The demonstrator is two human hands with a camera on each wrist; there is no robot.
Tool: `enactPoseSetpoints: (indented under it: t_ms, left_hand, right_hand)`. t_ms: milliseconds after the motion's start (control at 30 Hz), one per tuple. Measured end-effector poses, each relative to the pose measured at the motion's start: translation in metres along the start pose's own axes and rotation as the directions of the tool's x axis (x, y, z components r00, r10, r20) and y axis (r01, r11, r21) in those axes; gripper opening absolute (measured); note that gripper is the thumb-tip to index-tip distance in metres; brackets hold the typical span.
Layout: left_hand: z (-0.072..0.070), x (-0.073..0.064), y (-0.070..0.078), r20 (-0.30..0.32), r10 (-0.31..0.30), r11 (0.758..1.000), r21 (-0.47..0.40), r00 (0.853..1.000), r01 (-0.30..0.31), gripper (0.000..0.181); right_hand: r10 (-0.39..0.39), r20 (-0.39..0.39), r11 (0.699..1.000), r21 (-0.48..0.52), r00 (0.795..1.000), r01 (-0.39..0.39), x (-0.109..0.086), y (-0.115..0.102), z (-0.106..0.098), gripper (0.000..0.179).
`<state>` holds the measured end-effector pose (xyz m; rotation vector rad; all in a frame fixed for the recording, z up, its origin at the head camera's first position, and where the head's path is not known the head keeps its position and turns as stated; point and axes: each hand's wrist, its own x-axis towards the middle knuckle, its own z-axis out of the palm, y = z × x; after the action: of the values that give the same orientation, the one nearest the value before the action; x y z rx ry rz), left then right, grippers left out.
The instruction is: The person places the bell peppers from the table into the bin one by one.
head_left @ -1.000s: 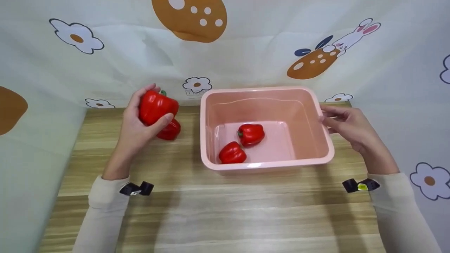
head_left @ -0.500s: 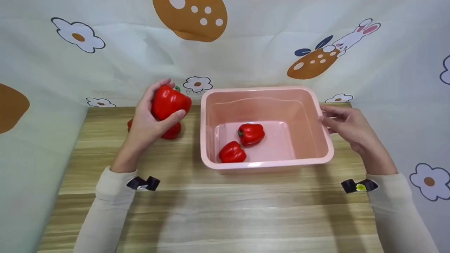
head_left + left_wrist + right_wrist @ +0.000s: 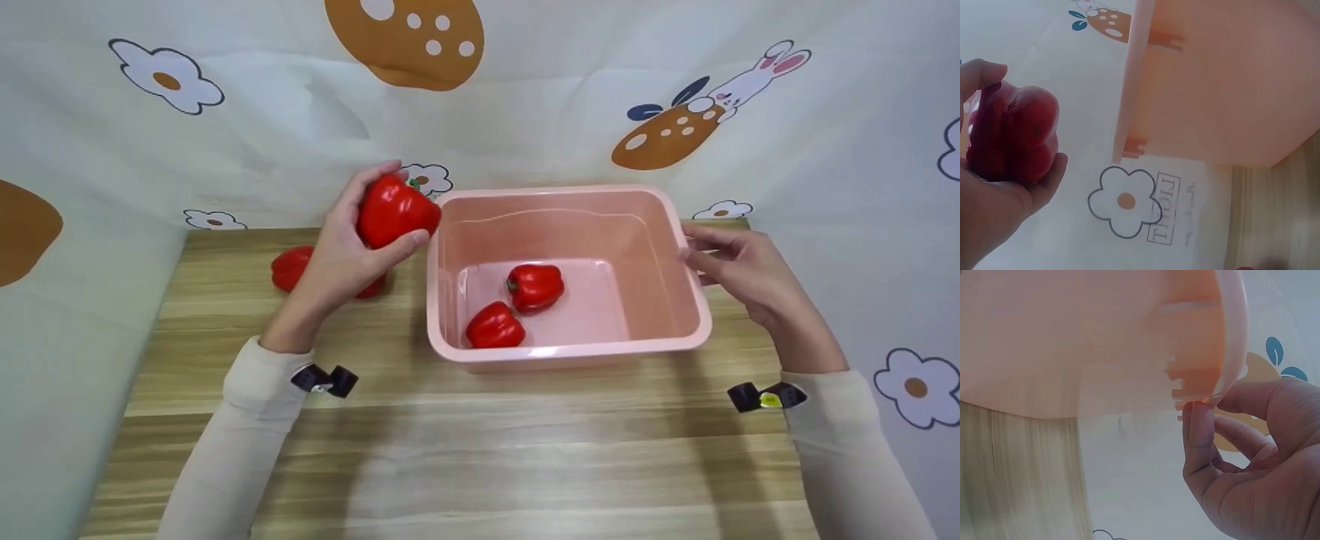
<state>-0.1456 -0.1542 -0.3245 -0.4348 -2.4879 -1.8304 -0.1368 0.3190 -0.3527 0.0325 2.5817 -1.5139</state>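
Note:
My left hand point(image 3: 349, 244) grips a red bell pepper point(image 3: 397, 212) with a green stem, raised at the left rim of a pink plastic basin point(image 3: 570, 354). In the left wrist view the pepper's lobed bottom point(image 3: 1019, 135) faces the camera, thumb and fingers curled round it. My right hand point(image 3: 742, 266) pinches the basin's right rim; the right wrist view shows the fingertips point(image 3: 1201, 413) at that rim. Inside the basin lie two red peppers, one near the middle point(image 3: 536, 288) and one at the front left point(image 3: 496, 325).
Two more red peppers rest on the wooden table point(image 3: 525, 450) left of the basin: one point(image 3: 291, 268) in plain sight, the other point(image 3: 373, 288) mostly hidden behind my left hand. A patterned white cloth point(image 3: 525, 127) stands behind and at both sides.
My left hand has carried its pepper rightward, from above the table peppers to the basin's left rim. The left table pepper has come into sight. My right hand stays at the rim.

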Motion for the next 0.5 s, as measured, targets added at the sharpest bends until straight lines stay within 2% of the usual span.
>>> enactPoseSetpoints:
  t_ms: [167, 500]
  left_hand:
    - [0.007, 0.010, 0.004, 0.031, 0.016, 1.000, 0.009, 0.999, -0.017, 0.079]
    - [0.021, 0.023, 0.016, 0.121, 0.036, 0.998, 0.044, 0.992, -0.041, 0.084]
  right_hand:
    - [0.008, 0.011, 1.000, 0.020, 1.000, -0.009, -0.001, 0.001, -0.001, 0.049]
    - [0.019, -0.014, 1.000, 0.000, 1.000, -0.019, 0.000, -0.001, 0.001, 0.044]
